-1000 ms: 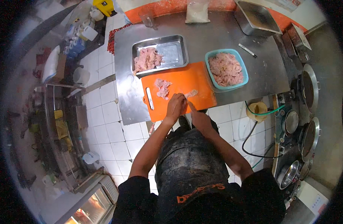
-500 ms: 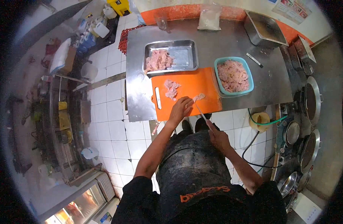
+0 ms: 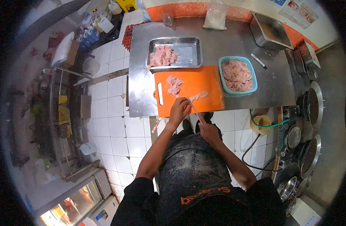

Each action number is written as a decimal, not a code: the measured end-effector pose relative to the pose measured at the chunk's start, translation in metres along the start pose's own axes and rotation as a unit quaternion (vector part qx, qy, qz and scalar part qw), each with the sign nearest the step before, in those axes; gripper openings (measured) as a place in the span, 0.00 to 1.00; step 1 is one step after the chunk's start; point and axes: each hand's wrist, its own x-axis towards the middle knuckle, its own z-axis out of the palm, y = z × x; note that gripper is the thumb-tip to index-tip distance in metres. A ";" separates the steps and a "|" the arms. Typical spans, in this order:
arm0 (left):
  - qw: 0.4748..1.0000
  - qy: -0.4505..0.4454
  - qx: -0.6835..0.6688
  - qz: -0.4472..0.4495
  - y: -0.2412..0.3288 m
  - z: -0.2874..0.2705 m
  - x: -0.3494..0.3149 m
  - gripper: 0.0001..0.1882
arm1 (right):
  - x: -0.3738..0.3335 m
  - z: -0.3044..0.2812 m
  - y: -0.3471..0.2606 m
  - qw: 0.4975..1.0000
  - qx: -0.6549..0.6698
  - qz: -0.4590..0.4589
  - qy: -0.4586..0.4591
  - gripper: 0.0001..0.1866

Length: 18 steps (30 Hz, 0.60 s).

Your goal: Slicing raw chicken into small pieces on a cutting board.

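Note:
My right hand [image 3: 208,132] is closed round the handle of a kitchen knife [image 3: 194,109], whose blade slants up and left over the orange cutting board [image 3: 207,81]. At the board's near edge my left hand [image 3: 180,110] has its fingers bent and pressed together on the left end of a pale strip of raw meat [image 3: 198,96]. The blade tip lies right beside these fingertips, which partly hide the meat. Farther left on the board rests a loose pink piece of raw meat [image 3: 174,85].
Behind the board, a steel tray [image 3: 190,56] contains raw meat. A turquoise tub [image 3: 253,77] filled with cut meat stands at the right, near a marker pen [image 3: 259,61]. At the back are a clear bag of white powder [image 3: 216,17] and a deep steel pan [image 3: 270,32]. Pans [image 3: 294,136] line the right side.
My right hand has moved up and left, bringing the knife blade to my left fingertips. The meat strip now lies more stretched out to the right. The whole view has shifted slightly.

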 end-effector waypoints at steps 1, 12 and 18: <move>1.000 -0.005 -0.005 -0.009 -0.007 0.006 0.001 0.10 | 0.000 -0.001 0.000 1.000 -0.001 0.002 0.001 0.29; 0.987 -0.070 0.145 -0.011 0.023 -0.002 0.025 0.08 | 0.029 0.000 0.000 1.000 0.004 -0.004 -0.012 0.31; 0.995 0.013 0.097 0.027 0.052 -0.024 0.018 0.08 | 0.040 0.013 -0.004 0.999 -0.026 -0.039 0.004 0.32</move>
